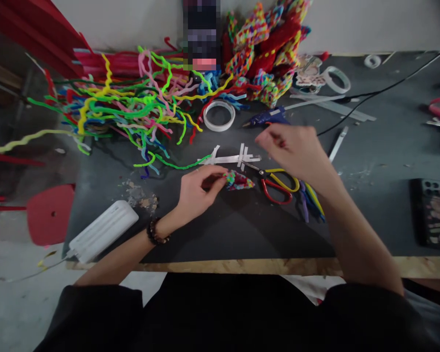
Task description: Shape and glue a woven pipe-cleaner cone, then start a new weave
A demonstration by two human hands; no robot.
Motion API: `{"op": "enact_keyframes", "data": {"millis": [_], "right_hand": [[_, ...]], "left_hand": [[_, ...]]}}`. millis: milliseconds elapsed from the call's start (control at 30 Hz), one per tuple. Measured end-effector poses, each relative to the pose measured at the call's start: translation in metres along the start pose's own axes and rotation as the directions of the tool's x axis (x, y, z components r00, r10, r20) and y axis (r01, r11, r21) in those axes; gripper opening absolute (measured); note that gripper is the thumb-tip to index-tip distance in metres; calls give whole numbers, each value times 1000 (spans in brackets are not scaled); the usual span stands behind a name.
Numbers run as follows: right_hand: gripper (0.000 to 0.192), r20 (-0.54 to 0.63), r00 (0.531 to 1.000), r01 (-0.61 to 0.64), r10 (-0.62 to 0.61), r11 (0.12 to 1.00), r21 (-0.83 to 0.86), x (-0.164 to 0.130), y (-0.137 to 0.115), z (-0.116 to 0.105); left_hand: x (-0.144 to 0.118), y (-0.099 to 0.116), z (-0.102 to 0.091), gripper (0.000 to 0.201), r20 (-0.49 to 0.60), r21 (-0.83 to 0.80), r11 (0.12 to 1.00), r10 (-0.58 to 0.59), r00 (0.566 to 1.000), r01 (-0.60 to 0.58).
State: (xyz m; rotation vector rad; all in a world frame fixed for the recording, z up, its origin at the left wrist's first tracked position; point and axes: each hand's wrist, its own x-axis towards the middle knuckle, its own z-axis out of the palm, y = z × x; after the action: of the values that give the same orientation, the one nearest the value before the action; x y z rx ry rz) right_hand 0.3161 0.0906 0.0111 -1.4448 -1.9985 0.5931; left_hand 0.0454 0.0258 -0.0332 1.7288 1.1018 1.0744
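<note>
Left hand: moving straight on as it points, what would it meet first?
Past the held colourful piece, the left hand would probably meet the white strips near the scissors; depth is unclear.

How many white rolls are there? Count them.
3: one roll left of the glue gun, a second roll farther right, a small roll rightmost. Others may be hidden.

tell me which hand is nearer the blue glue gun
Right: the right hand is just below the glue gun in frame; the left hand is farther, lower left.
</note>
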Motion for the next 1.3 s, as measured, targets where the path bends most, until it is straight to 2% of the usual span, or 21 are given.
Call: {"op": "enact_keyframes", "data": {"millis": [67,100,133,167,200,267,333,433,567,633,700,867,1033,1100,1200,1300], "right_hand": [[27,260,965,5,-29,996,93,-9,-14,1],[42,325,944,-2,-51,987,161,-13,-19,4],[57,338,939,-11,-71,972,235,-17,-24,8],[64,306,949,-22,-77,952,305,-21,-29,14],[61,250,967,-37,-56,936,351,-24,-33,21],[36,56,998,-52,31,903,426,-29,-40,36],[26,-10,998,-51,63,885,462,-34,-45,48],[27,-78,996,-10,47,910,415,-40,-51,56],[31,-234,966,173,-115,953,248,-48,-53,60],[40,-268,944,255,-194,942,219,-53,-52,64],[46,-300,928,291,-220,932,214,-57,-50,71],[49,-364,904,306,-222,932,191,-60,-48,81],[60,-440,853,402,-283,892,206,-59,-50,82],[53,-439,858,389,-265,894,221,-60,-49,84],[40,-422,882,331,-210,913,238,-62,-48,88],[40,-430,880,341,-203,900,272,-62,-49,90]], "left_hand": [[2,-10,-2,19,-95,-119,991,-80,992,68],[4,-14,-3,21,-135,-167,983,-99,986,76],[5,-18,-3,23,-167,-197,978,-105,980,71],[6,-20,-3,23,-189,-212,976,-99,977,58],[7,-21,-3,23,-199,-218,975,-91,976,46],[7,-20,-3,22,-206,-229,973,-73,976,25],[7,-17,-3,21,-201,-246,969,-67,977,16],[3,-13,-4,22,-243,-165,986,-4,970,-37],[-4,-8,-8,20,-284,103,970,239,929,-218],[-7,-5,-10,20,-263,183,937,339,903,-298],[-8,-3,-11,22,-251,228,913,391,885,-339],[-7,-5,-8,17,-221,287,873,460,860,-393],[-4,-3,-6,11,-210,267,855,502,839,-444],[-4,-1,-6,11,-203,254,862,490,847,-438],[-6,0,-6,18,-195,186,907,412,890,-379],[-8,-2,-6,27,-185,171,917,389,902,-360]]}}
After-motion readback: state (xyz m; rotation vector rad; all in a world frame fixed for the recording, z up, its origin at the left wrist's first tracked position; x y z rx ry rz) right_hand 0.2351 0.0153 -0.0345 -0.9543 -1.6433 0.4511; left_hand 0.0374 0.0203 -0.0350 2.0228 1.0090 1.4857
